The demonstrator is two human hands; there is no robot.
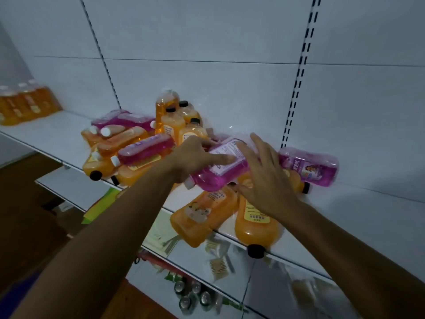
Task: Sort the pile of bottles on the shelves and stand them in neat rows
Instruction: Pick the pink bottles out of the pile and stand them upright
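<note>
A pile of orange and purple bottles lies on the white shelf. Both my hands are on one purple bottle, which is tilted with its white cap down-left, above the pile. My left hand grips its left side, index finger across the label. My right hand lies over its right side with fingers spread and thumb beneath. Two orange bottles lie under it at the shelf's front edge. Another purple bottle lies to the right. A few orange bottles stand upright behind.
A row of orange bottles stands at the shelf's far left. Slotted uprights run up the white back panel. Lower shelves hold packets and cans. Bare shelf surface stretches to the right of the pile.
</note>
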